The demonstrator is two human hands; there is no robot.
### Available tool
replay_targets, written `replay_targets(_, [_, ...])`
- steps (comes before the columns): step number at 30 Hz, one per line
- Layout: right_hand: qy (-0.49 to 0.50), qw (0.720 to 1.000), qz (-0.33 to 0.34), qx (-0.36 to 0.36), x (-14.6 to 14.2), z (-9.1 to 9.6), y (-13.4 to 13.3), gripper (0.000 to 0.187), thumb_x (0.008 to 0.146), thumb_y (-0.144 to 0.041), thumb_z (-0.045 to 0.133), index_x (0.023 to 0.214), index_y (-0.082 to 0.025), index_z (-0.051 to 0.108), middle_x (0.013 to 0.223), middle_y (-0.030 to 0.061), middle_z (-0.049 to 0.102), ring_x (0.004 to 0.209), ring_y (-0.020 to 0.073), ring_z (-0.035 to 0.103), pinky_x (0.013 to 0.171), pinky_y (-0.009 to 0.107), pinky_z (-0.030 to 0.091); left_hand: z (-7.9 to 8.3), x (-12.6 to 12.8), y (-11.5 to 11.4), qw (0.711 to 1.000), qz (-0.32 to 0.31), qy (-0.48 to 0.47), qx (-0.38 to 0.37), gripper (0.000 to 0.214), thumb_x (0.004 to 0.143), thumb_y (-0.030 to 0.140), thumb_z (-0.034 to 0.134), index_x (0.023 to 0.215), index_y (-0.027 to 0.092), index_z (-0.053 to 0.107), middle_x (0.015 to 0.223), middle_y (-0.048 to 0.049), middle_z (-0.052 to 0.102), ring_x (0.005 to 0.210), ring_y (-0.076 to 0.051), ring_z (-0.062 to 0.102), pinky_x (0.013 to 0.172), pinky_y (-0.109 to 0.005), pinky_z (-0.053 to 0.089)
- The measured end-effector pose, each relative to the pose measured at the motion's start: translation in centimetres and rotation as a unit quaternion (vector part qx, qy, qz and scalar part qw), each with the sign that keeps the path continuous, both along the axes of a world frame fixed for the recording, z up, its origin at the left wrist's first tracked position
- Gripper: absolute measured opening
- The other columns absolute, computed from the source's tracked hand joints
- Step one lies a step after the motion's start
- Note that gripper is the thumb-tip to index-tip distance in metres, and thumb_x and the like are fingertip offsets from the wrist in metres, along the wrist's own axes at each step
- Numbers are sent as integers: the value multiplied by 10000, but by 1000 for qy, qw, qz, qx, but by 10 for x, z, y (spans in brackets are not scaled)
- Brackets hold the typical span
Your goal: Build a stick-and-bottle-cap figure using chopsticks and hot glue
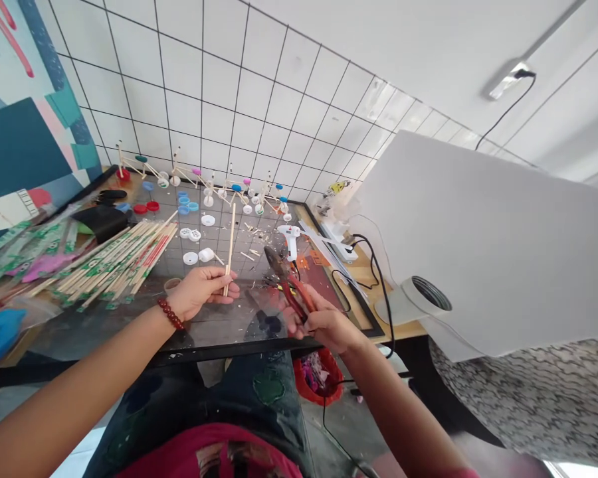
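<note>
My left hand (pixel 199 290), with a red bead bracelet at the wrist, is closed on the lower end of a wooden chopstick (pixel 230 242) that points away from me over the glass table top (pixel 214 318). My right hand (pixel 323 323) grips the red handles of a pair of pliers (pixel 286 282), whose dark jaws point up and left, a short way right of the stick. The two hands are apart.
A pile of wrapped chopsticks (pixel 114 262) lies at the left. Bottle caps (pixel 192 234), small stick-and-cap models (pixel 219 189), wood scraps and a white glue gun (pixel 290 238) cover the far table. A white foam board (pixel 488 245) and tape roll (pixel 418 299) stand right; a red basket (pixel 319 378) sits below.
</note>
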State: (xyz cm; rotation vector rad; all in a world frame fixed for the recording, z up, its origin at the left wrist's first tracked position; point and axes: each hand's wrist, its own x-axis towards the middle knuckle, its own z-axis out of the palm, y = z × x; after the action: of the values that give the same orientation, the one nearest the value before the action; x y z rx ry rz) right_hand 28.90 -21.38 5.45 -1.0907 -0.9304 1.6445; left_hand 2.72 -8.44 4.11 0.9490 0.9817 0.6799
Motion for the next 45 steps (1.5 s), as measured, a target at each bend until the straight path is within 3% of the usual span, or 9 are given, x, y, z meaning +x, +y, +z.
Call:
replay_targets(2, [19,999,27,-14,-3,2,8,361,473,-49,613,791,-216,588,1137,49,752,908,184,724,715,266,562,0,-1,0,1000,-7,-5,-2,41,927,70,734,912,85,770,741,-127,793,682,-217,801,600,-255,664])
replay_targets(4, [18,998,45,-30,-4,3,14,338,440,-49,599,737,-205,636,1146,56,764,1051,210,715,798,264,573,0,-1,0,1000,-20,-10,-8,46,925,70,738,904,90,774,725,-120,788,673,-214,798,587,-248,658])
replay_targets(9, [-34,996,78,-32,-2,3,16,616,449,-84,587,1004,-192,832,1086,54,797,1186,248,697,983,315,556,3,-3,0,998,-55,-28,-30,75,895,85,787,823,96,770,708,-120,782,655,-213,794,567,-238,651])
replay_targets(15, [-46,996,73,-28,4,4,13,653,468,-86,610,1058,-202,865,1179,51,819,1262,288,696,1226,412,444,7,-5,0,997,-37,-41,-51,81,924,48,726,866,87,768,696,-110,775,653,-216,798,552,-230,641])
replay_targets(26, [-117,989,85,-8,-4,7,25,618,496,-101,635,1052,-217,879,1142,36,831,1244,322,687,1175,448,468,2,-7,0,994,-96,-14,-47,69,941,77,738,899,79,792,709,-122,783,628,-206,789,559,-238,648])
replay_targets(34, [-50,995,87,-24,9,-10,23,713,494,-93,623,1159,-225,843,1271,58,812,1330,307,666,1205,443,448,3,-9,3,993,-90,-33,-66,37,911,113,800,904,79,788,715,-119,782,629,-202,789,561,-226,642])
replay_targets(38, [-49,995,81,-18,6,-10,23,789,486,-83,633,1232,-257,824,1269,41,815,1325,301,664,1218,447,430,0,-8,4,992,-98,-39,-66,85,875,136,847,893,82,785,717,-125,777,646,-221,794,558,-242,642])
replay_targets(45, [-98,990,103,-6,-7,1,30,660,485,-105,626,1086,-239,864,1278,22,797,1346,331,624,1247,472,395,-8,-9,3,988,-150,-16,-45,155,840,204,885,897,97,789,713,-128,770,644,-237,782,543,-261,618])
